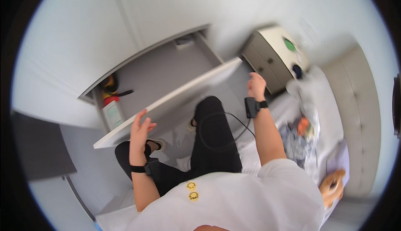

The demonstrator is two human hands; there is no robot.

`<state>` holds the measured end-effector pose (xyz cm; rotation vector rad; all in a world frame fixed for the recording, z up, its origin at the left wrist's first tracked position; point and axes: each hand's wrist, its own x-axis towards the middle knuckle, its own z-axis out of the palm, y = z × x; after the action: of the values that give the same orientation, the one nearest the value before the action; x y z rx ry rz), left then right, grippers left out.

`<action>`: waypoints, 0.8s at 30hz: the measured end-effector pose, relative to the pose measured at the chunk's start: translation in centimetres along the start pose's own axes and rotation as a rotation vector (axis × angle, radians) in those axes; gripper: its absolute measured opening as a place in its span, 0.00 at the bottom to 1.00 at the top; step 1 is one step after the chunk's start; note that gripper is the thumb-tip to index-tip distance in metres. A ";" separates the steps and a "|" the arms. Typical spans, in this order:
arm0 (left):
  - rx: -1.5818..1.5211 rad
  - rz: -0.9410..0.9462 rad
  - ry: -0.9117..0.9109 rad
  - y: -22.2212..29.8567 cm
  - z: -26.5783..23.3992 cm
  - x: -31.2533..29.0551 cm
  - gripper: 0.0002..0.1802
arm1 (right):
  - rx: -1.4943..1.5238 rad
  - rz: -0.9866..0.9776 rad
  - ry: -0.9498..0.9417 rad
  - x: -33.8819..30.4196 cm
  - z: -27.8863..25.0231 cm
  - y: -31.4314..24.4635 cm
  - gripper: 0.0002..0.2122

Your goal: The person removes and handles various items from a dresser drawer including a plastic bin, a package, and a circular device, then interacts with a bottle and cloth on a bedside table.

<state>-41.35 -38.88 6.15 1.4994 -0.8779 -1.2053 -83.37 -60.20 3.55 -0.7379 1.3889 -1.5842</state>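
Observation:
A wide drawer [167, 70] stands pulled out from a white cabinet, its white front panel [184, 94] running across before my knees. My left hand [141, 130] is at the panel's left part, fingers spread, holding nothing; whether a fingertip touches the top edge I cannot tell. Beyond the panel's right end is my right hand [256, 85], fingers curled in, apart from the panel, nothing visible in it. On the drawer's left side lie a white and pale green package [112, 115], a red item [110, 100] and a black and yellow object [110, 84]. A small greyish item [184, 42] sits at the back right.
To the right stands a nightstand [267, 60] bearing a green item [289, 44] and a dark one [297, 71]. A bed with a padded headboard [353, 106], crumpled grey cloth [292, 145] and a teddy bear [333, 187] is beside me. A black cable [236, 138] loops over my leg.

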 end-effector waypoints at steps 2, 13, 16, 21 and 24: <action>0.015 0.012 -0.004 1.0 1.0 -0.7 0.26 | -0.125 -0.086 0.088 -0.8 -5.1 2.8 0.09; 0.044 0.040 -0.138 2.1 3.3 -2.1 0.25 | 0.306 -0.016 0.446 -8.0 -20.3 0.1 0.09; 0.044 0.053 -0.161 2.6 3.9 -2.5 0.24 | 0.461 0.015 0.524 -7.8 -23.8 -0.2 0.08; 0.061 0.054 -0.158 2.9 3.3 -2.7 0.24 | 0.272 -0.037 0.734 -6.8 -26.1 -1.7 0.05; 0.047 0.050 -0.130 2.7 2.5 -2.6 0.23 | 0.228 -0.100 0.964 -6.2 -27.5 -2.4 0.13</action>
<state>-44.33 -37.80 9.33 1.4399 -1.0308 -1.2647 -105.16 -42.26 1.11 0.1600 1.7733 -2.2669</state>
